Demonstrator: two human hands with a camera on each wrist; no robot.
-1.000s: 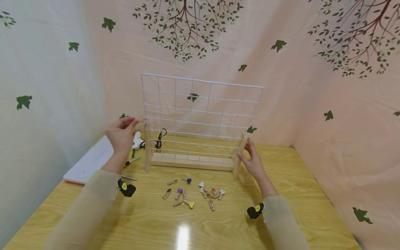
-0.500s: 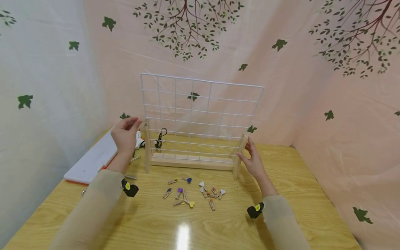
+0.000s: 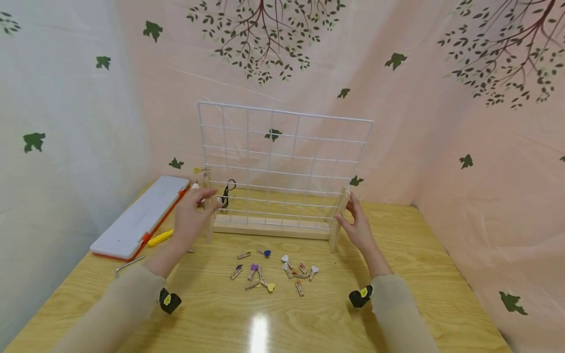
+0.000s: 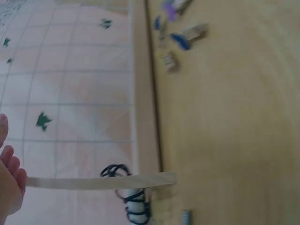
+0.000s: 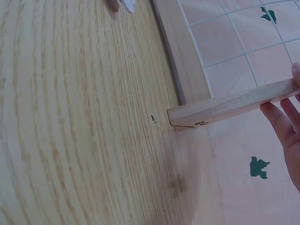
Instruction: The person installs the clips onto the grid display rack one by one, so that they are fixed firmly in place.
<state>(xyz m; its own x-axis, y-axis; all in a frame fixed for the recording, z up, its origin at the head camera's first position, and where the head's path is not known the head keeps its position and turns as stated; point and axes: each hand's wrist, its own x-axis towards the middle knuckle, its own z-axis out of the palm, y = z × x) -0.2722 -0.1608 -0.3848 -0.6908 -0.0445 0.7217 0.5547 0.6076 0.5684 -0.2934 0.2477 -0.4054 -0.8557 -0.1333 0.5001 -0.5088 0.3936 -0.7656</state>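
A white wire grid (image 3: 282, 157) stands upright in a wooden base (image 3: 271, 229) with a post at each end. My right hand (image 3: 359, 230) grips the right wooden post (image 5: 234, 102), thumb in front and fingers behind. In front of the left post (image 4: 93, 183) is my left hand (image 3: 192, 220), thumb and fingers apart, holding nothing that I can see. A mini clothespin (image 3: 200, 170) with a yellow end sits at the grid's left edge, by the post's top. On the table before the rack lie several mini clothespins (image 3: 260, 282) with coloured hearts.
On the left lies a white case (image 3: 141, 215) with a red edge. A yellow-handled tool (image 3: 161, 238) and a bent metal rod (image 3: 130, 263) lie near it. A black cord (image 3: 227, 193) is behind the rack.
My left hand has let go of the yellow-ended clothespin at the grid's left edge and moved down and to the right. The right hand has kept its hold on the right post.
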